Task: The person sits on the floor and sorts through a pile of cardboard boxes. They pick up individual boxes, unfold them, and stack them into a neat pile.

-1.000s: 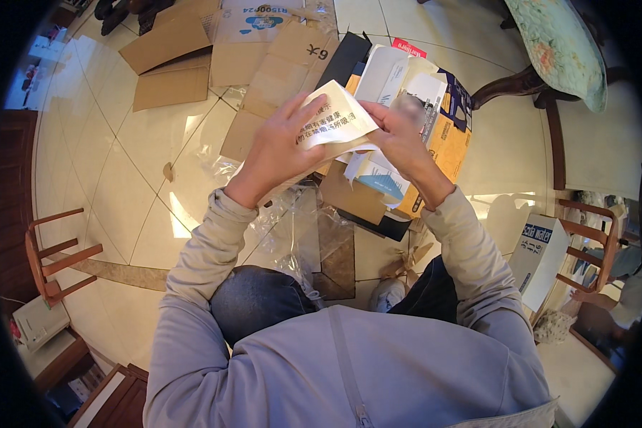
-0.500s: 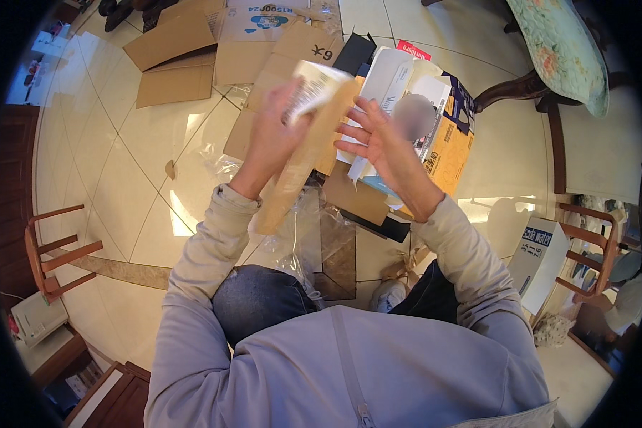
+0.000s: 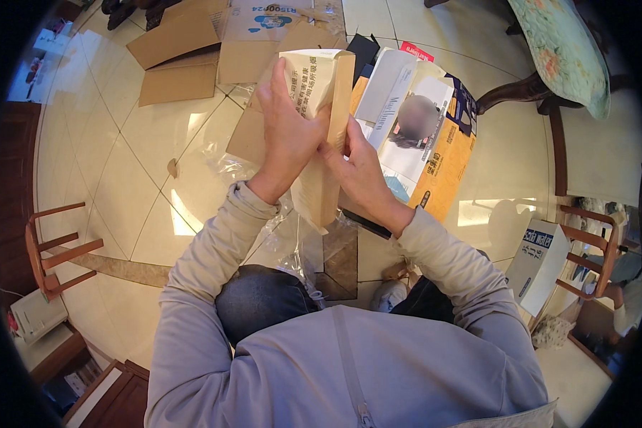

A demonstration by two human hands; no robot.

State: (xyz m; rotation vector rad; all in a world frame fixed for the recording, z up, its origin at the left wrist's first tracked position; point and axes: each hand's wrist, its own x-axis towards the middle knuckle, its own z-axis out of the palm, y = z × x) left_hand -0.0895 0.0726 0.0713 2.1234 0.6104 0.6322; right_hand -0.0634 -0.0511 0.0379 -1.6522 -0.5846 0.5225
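In both hands (image 3: 290, 135) (image 3: 366, 171), a long cream carton (image 3: 342, 93) bears dark print.

packaging pile (image 3: 449, 160) lies right of the carton (image 3: 318, 196); cardboard (image 3: 178, 78) lies ahead, left.

Rows of dark Chinese characters stand on the pale carton (image 3: 340, 100). The orange box (image 3: 449, 160) bears dark characters, the white box (image 3: 387, 93) blue lettering, the red pack (image 3: 416, 51) white lettering. White letters on blue mark the right-hand carton (image 3: 538, 271); blue letters and digits, the flattened cardboard (image 3: 246, 51).
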